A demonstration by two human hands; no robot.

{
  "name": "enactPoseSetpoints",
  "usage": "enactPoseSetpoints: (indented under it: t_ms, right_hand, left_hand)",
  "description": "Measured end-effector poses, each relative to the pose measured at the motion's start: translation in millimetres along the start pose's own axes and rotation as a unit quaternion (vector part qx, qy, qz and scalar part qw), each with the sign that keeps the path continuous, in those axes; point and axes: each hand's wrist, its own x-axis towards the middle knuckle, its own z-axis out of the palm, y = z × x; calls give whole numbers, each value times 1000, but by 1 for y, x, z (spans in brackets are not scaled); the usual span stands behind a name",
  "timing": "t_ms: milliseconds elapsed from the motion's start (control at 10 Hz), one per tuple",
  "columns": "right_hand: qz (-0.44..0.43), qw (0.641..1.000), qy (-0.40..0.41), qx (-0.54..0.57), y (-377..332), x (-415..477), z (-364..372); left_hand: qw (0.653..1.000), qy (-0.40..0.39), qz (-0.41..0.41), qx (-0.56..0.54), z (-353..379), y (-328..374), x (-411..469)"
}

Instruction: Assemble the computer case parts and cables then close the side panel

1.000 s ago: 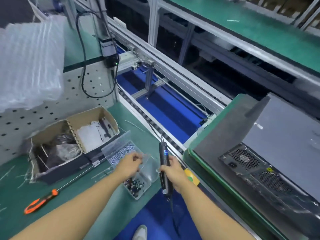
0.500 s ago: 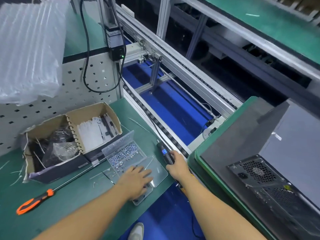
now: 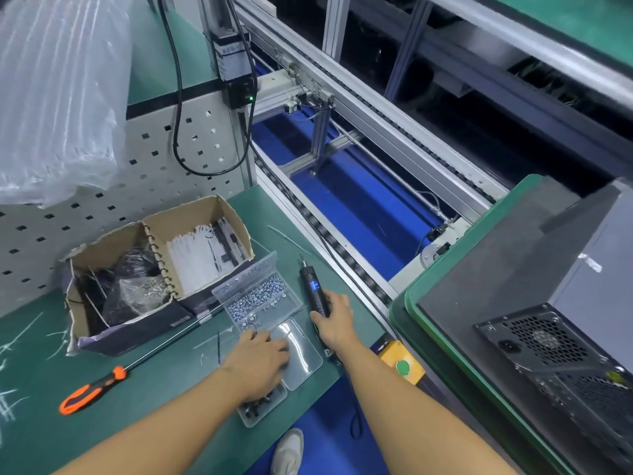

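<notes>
Right hand (image 3: 335, 318) clasps electric screwdriver (image 3: 314, 292) (flat) — left hand (image 3: 259, 363) in screw box (image 3: 255, 274), grip unclear.

A factory assembly line, at a computer-building station.
A conveyor (image 3: 394, 128) in aluminium framing ran past a green-matted bench (image 3: 154, 389) backed by pegboard (image 3: 205, 145); a computer case (image 3: 599, 269) sat on a green-rimmed carrier tray (image 3: 445, 341), with a box of screws (image 3: 257, 299), an electric screwdriver (image 3: 315, 293) and a yellow push-button box (image 3: 392, 353) close by.
</notes>
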Motion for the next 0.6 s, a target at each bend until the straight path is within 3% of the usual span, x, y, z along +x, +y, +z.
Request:
enactPoseSetpoints:
  t_ms: [200, 500, 600]
  right_hand:
    - [26, 994, -52, -91, 2, -4, 2]
    - [54, 994, -74, -53, 2, -23, -10]
    - [28, 999, -41, 3, -4, -30, -31]
  left_hand:
    - [988, 86, -49, -122, -7, 1, 3]
    - [958, 125, -89, -242, -20, 4, 12]
    - [908, 165, -119, -367, -41, 10, 20]
